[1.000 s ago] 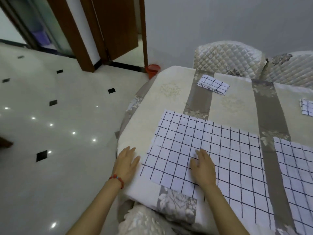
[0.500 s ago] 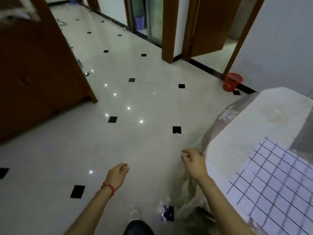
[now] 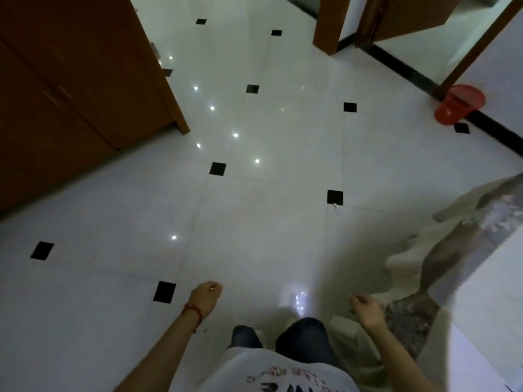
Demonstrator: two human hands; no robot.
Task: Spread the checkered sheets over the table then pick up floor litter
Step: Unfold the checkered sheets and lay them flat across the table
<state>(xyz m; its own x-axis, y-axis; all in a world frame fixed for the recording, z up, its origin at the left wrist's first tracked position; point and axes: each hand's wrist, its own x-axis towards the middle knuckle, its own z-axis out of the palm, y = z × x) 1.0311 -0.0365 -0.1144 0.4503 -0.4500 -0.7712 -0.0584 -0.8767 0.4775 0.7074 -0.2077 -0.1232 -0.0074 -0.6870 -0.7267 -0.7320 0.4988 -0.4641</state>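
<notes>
I am looking straight down at the white tiled floor. A small pale scrap of litter (image 3: 335,205) lies beside a black inset tile, well ahead of both hands. My left hand (image 3: 205,297), with a red band at the wrist, hangs loosely curled and holds nothing. My right hand (image 3: 366,308) hangs the same way, empty, just left of the draped beige tablecloth (image 3: 441,250). The checkered sheets are out of view.
A red mesh wastebasket (image 3: 460,104) stands by the dark skirting at the upper right. A brown wooden cabinet (image 3: 70,89) fills the upper left. Door frames (image 3: 329,24) stand at the top. The table's corner (image 3: 492,301) is at the right edge, my legs at the bottom.
Both hands left the checkered sheet and dropped to my sides. My view turned left and down from the table to the floor.
</notes>
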